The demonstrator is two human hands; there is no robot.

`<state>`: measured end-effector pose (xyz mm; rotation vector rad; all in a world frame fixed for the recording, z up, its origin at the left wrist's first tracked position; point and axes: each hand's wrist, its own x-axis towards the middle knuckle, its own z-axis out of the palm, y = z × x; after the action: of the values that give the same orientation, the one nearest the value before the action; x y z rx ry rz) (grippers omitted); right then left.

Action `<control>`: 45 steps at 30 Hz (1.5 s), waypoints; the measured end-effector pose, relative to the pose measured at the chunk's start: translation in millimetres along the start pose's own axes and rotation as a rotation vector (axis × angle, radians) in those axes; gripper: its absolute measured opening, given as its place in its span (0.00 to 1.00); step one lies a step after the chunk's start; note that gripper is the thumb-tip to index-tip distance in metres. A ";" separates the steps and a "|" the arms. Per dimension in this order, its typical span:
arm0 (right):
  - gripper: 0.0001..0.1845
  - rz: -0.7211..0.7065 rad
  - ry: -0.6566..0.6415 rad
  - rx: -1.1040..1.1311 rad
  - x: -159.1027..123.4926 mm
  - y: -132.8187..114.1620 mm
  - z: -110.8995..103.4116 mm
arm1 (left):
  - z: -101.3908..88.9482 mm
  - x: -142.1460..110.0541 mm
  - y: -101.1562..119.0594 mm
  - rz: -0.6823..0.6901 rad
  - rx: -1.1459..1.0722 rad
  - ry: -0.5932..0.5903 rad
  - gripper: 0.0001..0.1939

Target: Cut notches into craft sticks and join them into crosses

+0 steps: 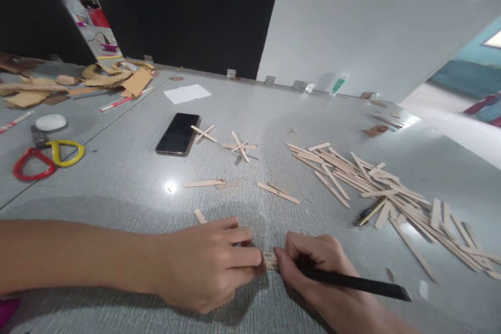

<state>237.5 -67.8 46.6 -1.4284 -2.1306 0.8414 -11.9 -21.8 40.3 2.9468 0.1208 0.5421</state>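
Note:
My left hand [211, 261] is closed, its fingertips pressing a small pale wooden craft stick piece [270, 261] with dark marks or cuts against the table. My right hand [324, 266] grips a slim black tool [360, 284], pen-like with a slanted back end; its tip is hidden behind the fingers. My right fingertips meet the other end of the wooden piece. Another craft stick [200, 216] pokes out behind my left hand. Farther off lie single sticks [278, 193] and two crossed pairs, one by the phone [204, 134] and one to its right [240, 146].
A loose pile of craft sticks [352, 175] spreads across the right side. A black phone [178, 134], white paper [187, 94], red-and-yellow scissors [47, 159], a white mouse [51, 122] and cardboard scraps [113, 74] lie left and back. Upright panels [332, 15] border the far edge.

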 end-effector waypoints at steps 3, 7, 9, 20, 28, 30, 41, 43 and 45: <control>0.26 0.003 -0.002 -0.004 -0.4 0.7 0.0 | -0.4 0.5 0.0 -0.011 -0.004 0.002 0.14; 0.26 -0.001 0.001 -0.005 -2.1 2.3 -0.1 | -1.5 1.2 -0.4 -0.008 0.002 -0.014 0.14; 0.26 0.001 -0.010 0.005 -2.3 2.1 -0.2 | -1.4 1.1 -0.7 -0.005 0.003 -0.015 0.14; 0.26 -0.006 0.005 -0.003 -1.5 1.4 -0.1 | -2.3 1.4 -0.2 -0.005 -0.007 -0.004 0.13; 0.26 -0.005 0.019 -0.041 -1.0 1.6 1.5 | -0.3 1.4 -0.6 -0.009 -0.015 -0.001 0.13; 0.26 -0.010 0.021 -0.031 -0.7 2.1 1.6 | 0.0 1.4 -0.7 -0.011 -0.020 -0.007 0.14; 0.27 0.165 -0.054 0.223 -3.9 6.1 2.1 | -0.5 0.4 -0.5 -0.008 -0.040 -0.014 0.13; 0.27 0.173 -0.055 0.236 -4.0 6.3 2.8 | -0.5 0.4 -0.4 -0.010 -0.038 -0.019 0.13; 0.26 0.170 -0.048 0.235 -3.9 6.3 3.1 | -0.6 0.5 -0.3 -0.011 -0.039 -0.021 0.13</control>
<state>241.0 -70.4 39.9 -1.4908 -1.8889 1.1583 -11.6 -21.4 41.0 2.9115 0.1220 0.5066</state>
